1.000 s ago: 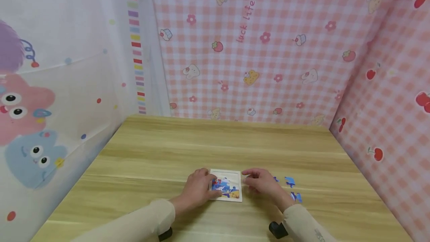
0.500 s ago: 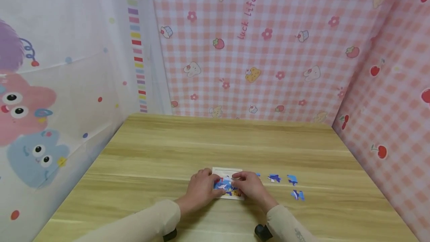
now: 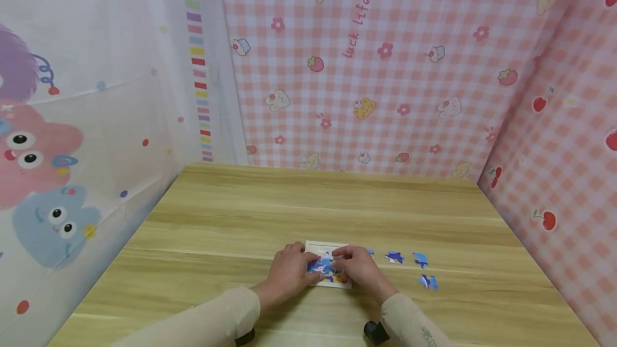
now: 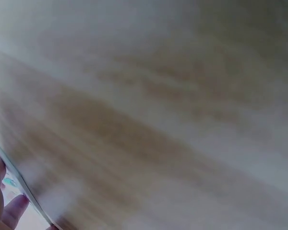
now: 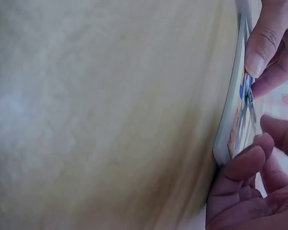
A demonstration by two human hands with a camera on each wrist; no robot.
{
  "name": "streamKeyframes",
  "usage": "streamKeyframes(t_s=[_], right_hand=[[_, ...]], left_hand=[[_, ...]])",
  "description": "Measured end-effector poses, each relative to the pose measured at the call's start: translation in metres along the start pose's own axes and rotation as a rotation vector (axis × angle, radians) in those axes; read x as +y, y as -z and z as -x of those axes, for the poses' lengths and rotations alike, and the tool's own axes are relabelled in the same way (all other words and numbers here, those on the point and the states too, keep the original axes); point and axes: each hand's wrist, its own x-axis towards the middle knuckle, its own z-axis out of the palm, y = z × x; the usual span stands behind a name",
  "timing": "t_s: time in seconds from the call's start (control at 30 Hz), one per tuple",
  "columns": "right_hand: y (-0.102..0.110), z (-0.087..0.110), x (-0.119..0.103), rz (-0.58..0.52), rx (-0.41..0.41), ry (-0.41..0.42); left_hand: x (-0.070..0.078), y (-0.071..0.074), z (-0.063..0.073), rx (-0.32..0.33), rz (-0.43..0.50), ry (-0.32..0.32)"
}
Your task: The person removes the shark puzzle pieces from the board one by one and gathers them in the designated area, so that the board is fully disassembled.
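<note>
A small jigsaw puzzle tray (image 3: pixel 315 247) with a white border lies on the table, partly filled with blue, red and yellow pieces. My left hand (image 3: pixel 288 269) holds its left side, the thumb and index finger reaching over the picture. At the right side my right hand (image 3: pixel 358 266) pinches a puzzle piece (image 5: pixel 252 117), which stands tilted over the picture in the right wrist view. Both hands hide parts of the picture. The left wrist view shows mostly table, with fingertips (image 4: pixel 17 207) at the tray's edge in the lower left corner.
Right of the tray lie several loose pieces: a dark blue one (image 3: pixel 394 257), a light blue one (image 3: pixel 420 259), a blue-and-white one (image 3: pixel 428 281), and one (image 3: pixel 370 254) partly behind the right hand. Printed cloths (image 3: pixel 366 79) hang behind and beside the wooden table (image 3: pixel 289 202).
My right hand has moved left from beside the tray to over its right part, uncovering loose pieces behind it. The left hand stays at the tray's left side. Little differs over the last half second.
</note>
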Motion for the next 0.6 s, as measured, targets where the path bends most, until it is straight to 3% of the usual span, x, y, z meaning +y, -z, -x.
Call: streamKeyframes(t_s=[0.33, 0.6], right_hand=[[0.0017, 0.0000, -0.0006, -0.068, -0.036, 0.038], [0.0015, 0.0033, -0.0017, -0.097, -0.017, 0.092]], left_hand=[[0.0028, -0.0005, -0.0029, 0.024, -0.002, -0.025], [-0.0007, -0.0028, -0.0024, 0.018, 0.004, -0.027]])
